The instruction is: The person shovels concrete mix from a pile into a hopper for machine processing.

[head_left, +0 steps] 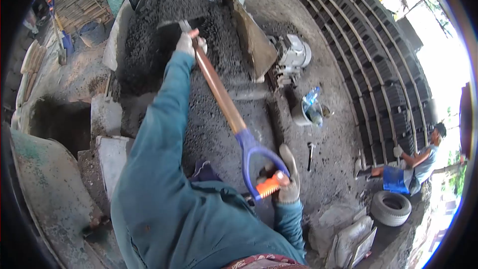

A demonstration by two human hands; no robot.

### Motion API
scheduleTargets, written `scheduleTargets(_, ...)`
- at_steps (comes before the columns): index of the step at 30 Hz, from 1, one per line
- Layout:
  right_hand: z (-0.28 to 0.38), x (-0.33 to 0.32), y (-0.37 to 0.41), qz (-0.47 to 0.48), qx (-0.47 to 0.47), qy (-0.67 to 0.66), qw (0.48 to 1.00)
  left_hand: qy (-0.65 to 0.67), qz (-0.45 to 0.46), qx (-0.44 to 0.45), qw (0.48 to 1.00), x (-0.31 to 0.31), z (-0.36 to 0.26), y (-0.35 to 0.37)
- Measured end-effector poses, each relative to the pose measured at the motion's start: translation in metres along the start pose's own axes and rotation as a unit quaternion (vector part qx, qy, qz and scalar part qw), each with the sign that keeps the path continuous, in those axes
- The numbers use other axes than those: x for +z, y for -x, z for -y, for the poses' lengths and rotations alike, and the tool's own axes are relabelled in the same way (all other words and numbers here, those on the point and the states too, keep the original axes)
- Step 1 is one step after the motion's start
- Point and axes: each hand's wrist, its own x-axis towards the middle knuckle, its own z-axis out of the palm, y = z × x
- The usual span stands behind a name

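Note:
A shovel with a brown wooden shaft (217, 87) lies diagonally across the middle of the view, its blue and orange D-handle (269, 185) at the lower right. My left hand (191, 44), gloved, is wrapped round the shaft near the blade end. The gloved right hand (290, 177) is at the D-handle, its palm and thumb around the orange grip. Only a strip of the metal blade (185, 25) shows, over a heap of dark grey gravelly mix (149, 25) in a trough between two side boards; the rest of the blade is hard to make out.
A motor (294, 54) and a bucket with plastic bottles (300, 113) stand right of the trough. Stacked dark blocks (371, 65) fill the right side. Another person (423, 162) sits near a tire (391, 208). A hammer (311, 156) lies on the ground. At left is a pit (62, 122).

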Motion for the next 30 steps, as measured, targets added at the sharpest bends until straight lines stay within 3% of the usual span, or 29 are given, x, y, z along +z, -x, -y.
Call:
scheduleTargets(2, -0.001, -0.022, 0.021, -0.006, -0.039, -0.032, 0.999, 0.024, -0.035, -0.059, 0.997, 0.040, -0.001, 0.062)
scheduleTargets(4, -0.006, -0.075, 0.050, -0.063, -0.055, -0.132, 0.988, 0.064, 0.009, -0.056, 0.996, 0.046, 0.031, 0.100)
scheduleTargets(5, -0.007, -0.101, 0.066, -0.102, -0.030, -0.171, 0.980, 0.025, 0.008, -0.050, 0.998, 0.061, 0.050, 0.137)
scheduleTargets(6, -0.038, -0.184, 0.082, -0.144, 0.035, -0.130, 0.980, 0.053, 0.054, -0.076, 0.994, 0.058, 0.076, 0.153)
scheduleTargets(7, -0.053, -0.208, 0.098, -0.227, 0.079, -0.166, 0.956, 0.063, 0.056, -0.127, 0.988, 0.056, 0.103, 0.171)
scheduleTargets(8, -0.070, -0.238, 0.112, -0.243, 0.101, -0.140, 0.954, 0.021, 0.068, -0.103, 0.992, 0.072, 0.125, 0.209)
scheduleTargets(10, -0.124, -0.325, 0.153, -0.284, 0.190, -0.108, 0.934, 0.033, 0.109, -0.148, 0.982, 0.072, 0.177, 0.243)
scheduleTargets(12, -0.131, -0.347, 0.205, -0.375, 0.155, -0.090, 0.909, 0.041, 0.120, -0.194, 0.973, 0.084, 0.216, 0.283)
scheduleTargets(14, -0.120, -0.363, 0.250, -0.275, 0.127, -0.118, 0.946, 0.063, 0.128, -0.228, 0.963, 0.085, 0.253, 0.316)
scheduleTargets(19, -0.067, -0.331, 0.303, -0.358, 0.155, -0.033, 0.920, 0.022, 0.064, -0.313, 0.947, 0.065, 0.320, 0.371)
scheduleTargets(23, -0.052, -0.276, 0.262, -0.386, 0.170, -0.038, 0.906, -0.010, 0.088, -0.313, 0.946, 0.059, 0.282, 0.320)
scheduleTargets(26, -0.117, -0.271, 0.198, -0.306, 0.000, 0.224, 0.925, -0.037, 0.087, -0.305, 0.947, 0.053, 0.229, 0.228)
scheduleTargets(27, -0.086, -0.216, 0.156, -0.282, 0.151, -0.094, 0.943, -0.067, 0.069, -0.278, 0.956, 0.048, 0.212, 0.195)
scheduleTargets(28, -0.080, -0.181, 0.127, -0.256, 0.111, -0.042, 0.959, -0.078, 0.062, -0.242, 0.965, 0.052, 0.186, 0.172)
scheduleTargets(30, -0.070, -0.120, 0.066, -0.225, 0.103, -0.114, 0.962, -0.074, 0.067, -0.212, 0.972, 0.043, 0.144, 0.106)
